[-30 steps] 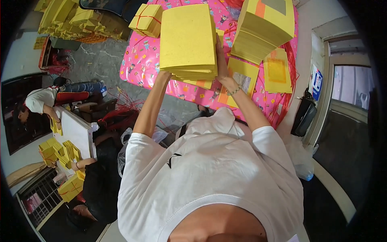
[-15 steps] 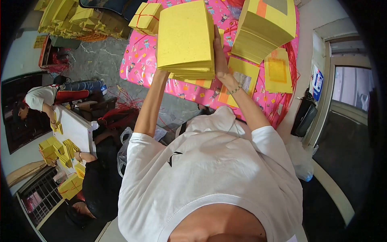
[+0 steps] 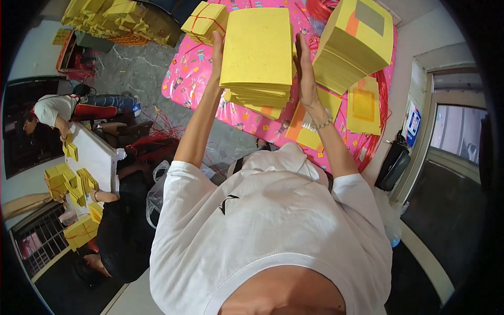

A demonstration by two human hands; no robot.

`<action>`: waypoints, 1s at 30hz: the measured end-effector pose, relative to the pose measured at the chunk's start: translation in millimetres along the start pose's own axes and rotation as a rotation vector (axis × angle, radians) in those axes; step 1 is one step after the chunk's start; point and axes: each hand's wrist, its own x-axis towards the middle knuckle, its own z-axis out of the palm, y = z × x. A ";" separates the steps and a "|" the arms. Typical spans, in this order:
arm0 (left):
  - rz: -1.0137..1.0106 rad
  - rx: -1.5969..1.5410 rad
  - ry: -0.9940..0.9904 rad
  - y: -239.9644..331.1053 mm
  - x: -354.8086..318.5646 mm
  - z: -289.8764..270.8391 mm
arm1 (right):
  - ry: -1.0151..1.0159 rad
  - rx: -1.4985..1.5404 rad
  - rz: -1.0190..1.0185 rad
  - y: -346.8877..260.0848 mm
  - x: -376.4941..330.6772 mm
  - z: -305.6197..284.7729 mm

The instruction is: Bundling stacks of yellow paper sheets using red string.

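Note:
A tall stack of yellow paper sheets [image 3: 256, 47] stands on the pink patterned tabletop [image 3: 181, 79], its lower layers a little uneven. My left hand [image 3: 217, 59] is held upright along the stack's left side, fingers stretched out. On the other side my right hand [image 3: 305, 73] is flat and open, with a narrow gap between it and the paper. Whether the left palm touches the stack I cannot tell. Beneath my right wrist lies a flat yellow sheet [image 3: 328, 102] with an orange band and a silvery patch.
A taller yellow paper stack [image 3: 341, 58] stands at right, near a yellow sheet with an orange square [image 3: 363, 107] and red strings [image 3: 385, 100]. A tied yellow bundle [image 3: 205, 22] sits at back left. Two people work at a white table [image 3: 97, 152] on the left.
Both hands have loosened from the paper stack and now stand open at its sides. My left hand has come out from under the near left corner. The whole view has shifted slightly.

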 end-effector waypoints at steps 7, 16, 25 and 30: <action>-0.096 -0.110 -0.061 0.5 22.9 -6.1 | -0.073 -0.489 -0.309 -20.5 -37.1 5.8; -0.095 -0.098 -0.044 -1.6 26.2 -4.9 | 0.035 -0.735 -0.338 3.6 -44.4 18.4; -0.113 -0.080 -0.035 12.2 -22.9 -7.8 | 0.084 -0.654 -0.322 4.7 -44.0 20.7; -0.115 -0.067 -0.026 13.3 -25.9 -3.6 | 0.059 -0.768 -0.317 8.0 -45.0 17.7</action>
